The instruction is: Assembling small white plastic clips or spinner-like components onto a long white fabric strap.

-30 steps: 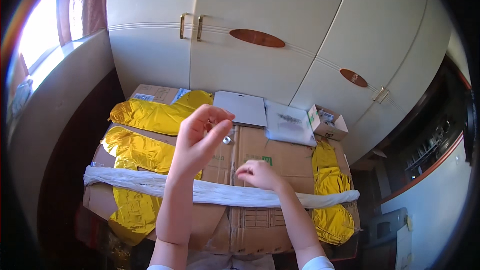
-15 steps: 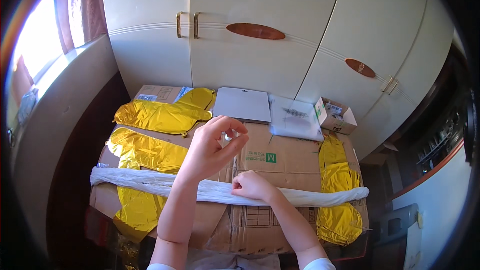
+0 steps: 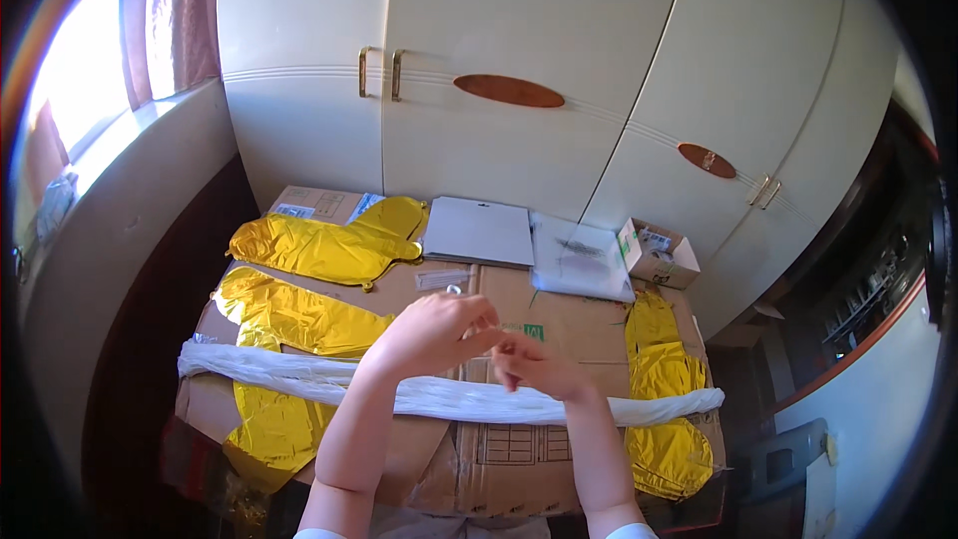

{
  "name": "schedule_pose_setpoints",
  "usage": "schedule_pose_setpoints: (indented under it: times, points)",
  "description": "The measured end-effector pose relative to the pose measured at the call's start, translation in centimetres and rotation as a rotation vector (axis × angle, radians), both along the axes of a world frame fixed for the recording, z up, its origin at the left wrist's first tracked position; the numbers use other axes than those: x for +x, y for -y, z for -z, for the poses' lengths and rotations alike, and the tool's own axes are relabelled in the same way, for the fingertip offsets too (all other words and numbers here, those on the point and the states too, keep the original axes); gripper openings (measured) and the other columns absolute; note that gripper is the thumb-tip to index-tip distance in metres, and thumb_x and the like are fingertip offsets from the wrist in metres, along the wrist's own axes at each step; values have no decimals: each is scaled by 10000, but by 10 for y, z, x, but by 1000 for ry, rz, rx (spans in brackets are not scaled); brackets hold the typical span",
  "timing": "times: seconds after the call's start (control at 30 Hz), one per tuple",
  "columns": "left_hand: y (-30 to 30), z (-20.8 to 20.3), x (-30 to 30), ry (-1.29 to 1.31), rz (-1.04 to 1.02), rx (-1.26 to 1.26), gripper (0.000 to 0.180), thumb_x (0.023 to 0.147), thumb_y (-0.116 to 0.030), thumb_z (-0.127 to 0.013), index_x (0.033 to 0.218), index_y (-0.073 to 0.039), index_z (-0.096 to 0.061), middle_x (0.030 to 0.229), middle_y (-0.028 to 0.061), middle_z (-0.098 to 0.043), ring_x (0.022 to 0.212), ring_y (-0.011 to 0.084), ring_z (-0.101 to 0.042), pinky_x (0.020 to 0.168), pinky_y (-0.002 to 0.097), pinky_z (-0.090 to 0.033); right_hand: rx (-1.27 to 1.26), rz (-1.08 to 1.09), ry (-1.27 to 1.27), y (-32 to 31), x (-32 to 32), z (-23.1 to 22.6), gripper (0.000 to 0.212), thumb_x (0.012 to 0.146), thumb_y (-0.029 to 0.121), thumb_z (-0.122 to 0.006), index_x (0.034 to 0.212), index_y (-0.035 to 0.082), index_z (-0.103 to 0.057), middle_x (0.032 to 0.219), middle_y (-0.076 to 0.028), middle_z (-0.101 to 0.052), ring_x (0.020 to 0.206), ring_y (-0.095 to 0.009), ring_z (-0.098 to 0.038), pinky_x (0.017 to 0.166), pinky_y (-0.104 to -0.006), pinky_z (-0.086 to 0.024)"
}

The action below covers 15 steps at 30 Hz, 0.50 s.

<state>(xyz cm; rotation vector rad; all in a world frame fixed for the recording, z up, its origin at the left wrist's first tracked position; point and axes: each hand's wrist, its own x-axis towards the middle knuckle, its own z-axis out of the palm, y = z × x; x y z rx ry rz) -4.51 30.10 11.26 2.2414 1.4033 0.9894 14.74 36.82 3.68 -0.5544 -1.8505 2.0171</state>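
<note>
A long white bundle of thin plastic strands point(image 3: 479, 401) lies across the cardboard in front of me, over parts of the golden foil balloons. Above the bundle's middle, my left hand point(image 3: 434, 334) is closed, its fingers bent and their tips toward the right hand. My right hand point(image 3: 541, 367) is also closed, its fingertips meeting or nearly meeting the left ones. Whatever the fingers pinch is too small or too hidden to make out. A small pale ring-like thing point(image 3: 454, 289) shows just behind the left hand.
Flat golden foil balloons lie at the back left point(image 3: 324, 245), left point(image 3: 289, 314) and right point(image 3: 669, 369). Behind are grey flat sheets point(image 3: 479, 232), a clear plastic packet point(image 3: 582, 258) and a small open box point(image 3: 661, 255). The cardboard point(image 3: 419, 449) covers the table before a white cabinet point(image 3: 519, 0).
My right hand has lifted off the white bundle and moved up and right, to the left fingertips. My left hand has lowered slightly and turned. The view has tilted a little upward.
</note>
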Motion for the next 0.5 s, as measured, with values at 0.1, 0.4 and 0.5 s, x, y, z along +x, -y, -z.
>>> schedule_pose_setpoints:
  times: [0.1, 0.4, 0.5]
  points:
    - [4, -5, 10, 57, -25, -77, 171, 818, -158, -572, 900, -13, -608, 734, 115, -647, 689, 265, -639, 628, 342, -493, 20, 203, -46, 4, 14, -50, 66, 900, 152, -470, 872, 101, -438, 614, 59, -365, 520, -28, -336, 459, -172, -278]
    - [4, -13, 38, 379, 101, 181, 86, 783, -110, -612, 833, -41, -627, 872, 114, -593, 1008, 277, -509, 808, 363, -416, 201, 461, -482, 23, -4, -65, 76, 907, 167, -477, 895, 107, -432, 709, 50, -389, 592, -27, -343, 508, -181, -306]
    - [0, -5, 44, 741, 262, 38, 100, 803, -102, -600, 827, -10, -633, 1174, 133, -468, 1192, 251, -364, 907, 383, -352, -194, 204, -581, 19, -7, -46, 98, 908, 181, -476, 895, 96, -428, 783, 21, -445, 691, -56, -434, 609, -221, -378]
